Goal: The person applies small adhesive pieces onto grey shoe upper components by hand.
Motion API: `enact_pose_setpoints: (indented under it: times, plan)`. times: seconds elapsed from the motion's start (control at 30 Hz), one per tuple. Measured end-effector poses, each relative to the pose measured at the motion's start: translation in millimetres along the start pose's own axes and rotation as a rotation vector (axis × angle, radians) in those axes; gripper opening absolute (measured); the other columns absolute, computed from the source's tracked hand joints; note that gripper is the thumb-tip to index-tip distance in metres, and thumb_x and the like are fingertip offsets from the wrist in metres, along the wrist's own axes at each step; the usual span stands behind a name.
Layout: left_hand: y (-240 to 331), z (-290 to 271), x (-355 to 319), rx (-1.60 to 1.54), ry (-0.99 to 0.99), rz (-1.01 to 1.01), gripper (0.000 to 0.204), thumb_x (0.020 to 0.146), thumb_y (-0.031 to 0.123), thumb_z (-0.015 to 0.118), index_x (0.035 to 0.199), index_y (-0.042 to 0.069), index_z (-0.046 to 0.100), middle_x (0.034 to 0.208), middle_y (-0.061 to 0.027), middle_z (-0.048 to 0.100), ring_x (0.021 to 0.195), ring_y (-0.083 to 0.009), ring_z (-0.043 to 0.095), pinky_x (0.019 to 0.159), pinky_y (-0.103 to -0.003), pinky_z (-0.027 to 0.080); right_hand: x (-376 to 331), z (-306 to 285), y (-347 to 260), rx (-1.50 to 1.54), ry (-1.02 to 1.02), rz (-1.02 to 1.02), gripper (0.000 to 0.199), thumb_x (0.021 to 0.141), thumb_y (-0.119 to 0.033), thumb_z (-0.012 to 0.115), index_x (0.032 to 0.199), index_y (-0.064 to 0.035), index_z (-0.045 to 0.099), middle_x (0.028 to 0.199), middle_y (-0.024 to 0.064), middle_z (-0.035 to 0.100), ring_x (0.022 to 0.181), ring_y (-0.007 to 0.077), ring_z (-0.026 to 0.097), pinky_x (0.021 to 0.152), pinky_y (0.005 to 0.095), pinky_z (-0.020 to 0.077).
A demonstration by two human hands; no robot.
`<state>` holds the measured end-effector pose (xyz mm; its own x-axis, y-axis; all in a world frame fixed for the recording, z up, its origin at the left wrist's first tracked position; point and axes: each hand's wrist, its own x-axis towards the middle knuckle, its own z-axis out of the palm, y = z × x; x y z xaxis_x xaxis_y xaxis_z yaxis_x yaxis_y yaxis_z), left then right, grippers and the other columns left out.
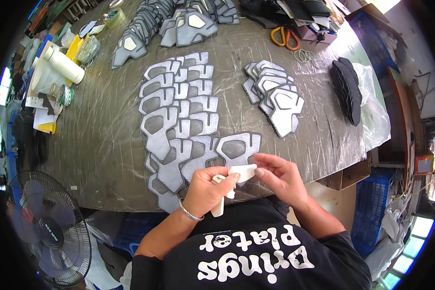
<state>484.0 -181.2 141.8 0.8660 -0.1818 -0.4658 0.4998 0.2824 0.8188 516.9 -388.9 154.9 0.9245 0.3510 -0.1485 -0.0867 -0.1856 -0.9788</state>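
Head view: over the near edge of the bench point(101, 130), pinching a bunch of white pieces point(241, 172) between thumb and fingers of the left hand point(207, 188), with the right hand point(282, 180) half open and thumb at the uppermost one's right end. Could drop some off that edge by slackening the left pinch, or knock the grey panel point(243, 157) just beyond askew by brushing against it. Cannot count the pieces, partly hidden by fingers; cannot tell whether the right thumb presses or barely touches.
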Motion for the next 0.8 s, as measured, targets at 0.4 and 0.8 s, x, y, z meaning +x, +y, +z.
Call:
enact_pose_setpoints:
  times: [0.4,0.8]
  plan:
    - [5.1,-5.5,6.2,0.273,0.021,0.007,0.04,0.083,0.008,0.072,0.119,-0.006,0.061,0.074,-0.0012,0.067,0.063,-0.0039,0.059,0.057,-0.021,0.048,29.0,-11.5,11.7,0.044,0.016,0.408,0.023,0.093,-0.018,0.065,0.092,0.0051,0.066,0.069,0.0013,0.063,0.057,0.004,0.055,0.051,0.0209,0.0446]
    - [3.8,-17.2,7.5,0.543,-0.06,0.038,0.054,0.08,0.022,0.074,0.123,-0.004,0.055,0.073,-0.0123,0.068,0.062,-0.0273,0.068,0.058,-0.034,0.053,63.5,6.3,1.9,-0.122,-0.068,0.53,0.025,0.095,-0.019,0.063,0.093,0.0054,0.065,0.062,0.0015,0.059,0.052,0.0047,0.053,0.047,0.022,0.0424]
